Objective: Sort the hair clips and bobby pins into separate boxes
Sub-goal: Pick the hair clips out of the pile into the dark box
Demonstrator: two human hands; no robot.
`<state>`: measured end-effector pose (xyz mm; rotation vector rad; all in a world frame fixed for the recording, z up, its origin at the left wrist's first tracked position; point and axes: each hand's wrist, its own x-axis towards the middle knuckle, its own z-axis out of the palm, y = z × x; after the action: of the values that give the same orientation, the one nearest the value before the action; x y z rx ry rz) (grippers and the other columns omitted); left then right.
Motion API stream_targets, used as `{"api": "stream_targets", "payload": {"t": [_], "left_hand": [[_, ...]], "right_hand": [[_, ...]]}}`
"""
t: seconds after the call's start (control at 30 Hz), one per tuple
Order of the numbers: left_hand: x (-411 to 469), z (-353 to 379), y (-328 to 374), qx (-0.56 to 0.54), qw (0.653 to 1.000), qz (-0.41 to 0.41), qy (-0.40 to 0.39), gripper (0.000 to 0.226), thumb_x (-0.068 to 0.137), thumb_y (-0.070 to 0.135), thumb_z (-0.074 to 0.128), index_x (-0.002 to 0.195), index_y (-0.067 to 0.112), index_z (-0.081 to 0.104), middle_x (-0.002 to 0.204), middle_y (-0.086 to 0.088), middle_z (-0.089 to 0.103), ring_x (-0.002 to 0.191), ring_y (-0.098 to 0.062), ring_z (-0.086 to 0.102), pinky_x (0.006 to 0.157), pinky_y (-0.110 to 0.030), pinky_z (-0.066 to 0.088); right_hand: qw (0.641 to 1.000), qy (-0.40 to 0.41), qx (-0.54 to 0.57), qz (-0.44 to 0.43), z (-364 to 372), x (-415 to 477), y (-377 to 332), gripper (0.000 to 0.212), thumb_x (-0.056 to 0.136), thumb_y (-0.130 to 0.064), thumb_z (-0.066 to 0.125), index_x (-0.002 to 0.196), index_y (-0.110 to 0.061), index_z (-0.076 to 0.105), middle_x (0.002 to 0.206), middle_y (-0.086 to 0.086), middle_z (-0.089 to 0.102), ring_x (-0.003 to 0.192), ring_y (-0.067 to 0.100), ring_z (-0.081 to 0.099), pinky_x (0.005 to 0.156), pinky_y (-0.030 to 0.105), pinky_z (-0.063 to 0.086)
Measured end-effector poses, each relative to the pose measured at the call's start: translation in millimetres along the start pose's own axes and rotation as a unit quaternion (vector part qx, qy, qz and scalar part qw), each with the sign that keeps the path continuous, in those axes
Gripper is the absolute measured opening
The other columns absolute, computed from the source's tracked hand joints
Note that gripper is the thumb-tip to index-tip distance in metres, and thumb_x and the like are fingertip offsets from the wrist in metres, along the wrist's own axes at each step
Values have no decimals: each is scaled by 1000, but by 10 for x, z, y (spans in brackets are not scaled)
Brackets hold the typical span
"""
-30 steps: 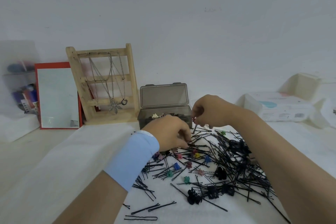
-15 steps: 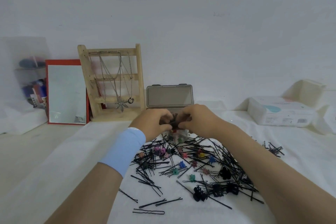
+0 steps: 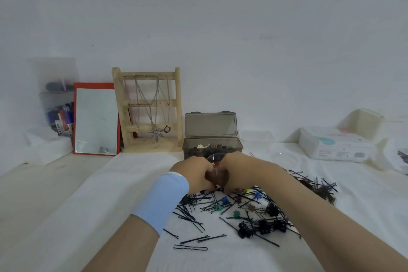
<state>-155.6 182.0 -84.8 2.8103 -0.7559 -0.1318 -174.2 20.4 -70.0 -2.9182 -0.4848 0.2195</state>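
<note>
Lowered left grip (image 3: 194,175) and right grip (image 3: 241,170) clasp half-hidden cup (image 3: 215,158).

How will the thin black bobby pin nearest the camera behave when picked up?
This thin black bobby pin looks like bent wire, so probably light and stiff. Lying flat on the white cloth, it may be awkward to pinch.

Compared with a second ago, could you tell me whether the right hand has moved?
Yes. The right hand has shifted left, from the grey box's right corner to its front, meeting the left hand.
</note>
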Motion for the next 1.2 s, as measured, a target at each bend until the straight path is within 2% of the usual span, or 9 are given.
{"api": "stream_targets", "payload": {"t": [0.13, 0.23, 0.37, 0.47, 0.67, 0.77, 0.87, 1.03, 1.2], "left_hand": [[-42, -43, -68, -39, 998, 6, 42, 14, 89, 23, 68, 102, 27, 72, 107, 7, 70, 93, -13, 63, 84, -28, 50], [-42, -58, -109, -76, 994, -8, 82, 11, 89, 25, 68, 98, 32, 69, 100, 10, 70, 90, -10, 63, 83, -28, 51], [36, -165, -118, -121, 983, -25, 138, 8, 92, 25, 64, 96, 31, 65, 94, 11, 69, 86, -8, 63, 81, -29, 52], [143, -229, -99, -131, 977, -30, 166, 9, 93, 26, 63, 100, 30, 65, 94, 13, 67, 86, -8, 62, 77, -27, 50], [310, -159, -108, -94, 990, -5, 105, 16, 90, 29, 67, 103, 36, 73, 109, 16, 71, 104, -10, 63, 95, -35, 50], [249, -156, -140, -81, 990, -9, 114, 17, 94, 32, 62, 106, 37, 73, 112, 15, 70, 103, -11, 63, 92, -33, 51], [115, -170, -175, -77, 989, -23, 122, 9, 92, 35, 63, 89, 37, 71, 96, 16, 69, 90, -11, 63, 86, -36, 54], [-83, -109, -79, -27, 1000, 0, -14, 15, 86, 40, 69, 99, 36, 76, 106, 20, 70, 97, -9, 63, 88, -34, 53], [-70, -61, 21, 15, 1000, 3, -18, 13, 87, 31, 70, 100, 31, 74, 109, 11, 69, 98, -13, 62, 87, -33, 53]], "right_hand": [[999, 52, -4, 4, -40, 25, 61, 16, 83, -22, 75, 97, -29, 78, 96, -9, 71, 86, 15, 67, 82, 32, 59], [997, 64, -50, -10, -11, 26, -8, 20, 86, -19, 71, 103, -27, 78, 103, -7, 71, 87, 14, 62, 86, 31, 56], [992, 47, -114, -5, 33, 44, -102, 18, 88, -21, 66, 103, -25, 76, 90, -6, 60, 80, 18, 55, 72, 28, 48], [989, 53, -137, -16, 54, 40, -99, 21, 88, -21, 63, 107, -24, 73, 95, -1, 66, 85, 22, 61, 76, 33, 55], [991, 128, -27, -7, -205, -19, 52, 13, 85, -19, 65, 87, -25, 77, 83, -8, 70, 80, 15, 64, 74, 31, 57], [986, 165, -1, 8, -306, 21, 108, 11, 87, -16, 66, 91, -22, 74, 86, -8, 66, 82, 14, 62, 69, 24, 47], [990, 137, 1, 13, -257, 97, 123, 13, 89, -17, 67, 100, -21, 74, 89, -7, 63, 84, 14, 60, 70, 23, 43], [995, 104, 1, -4, -333, -19, 63, 10, 90, -23, 68, 97, -18, 74, 87, -9, 66, 77, 8, 59, 62, 16, 41], [992, -122, -8, -20, -465, -387, -20, 19, 86, -40, 72, 92, -22, 74, 84, -5, 75, 67, 11, 71, 66, 30, 55]]}}
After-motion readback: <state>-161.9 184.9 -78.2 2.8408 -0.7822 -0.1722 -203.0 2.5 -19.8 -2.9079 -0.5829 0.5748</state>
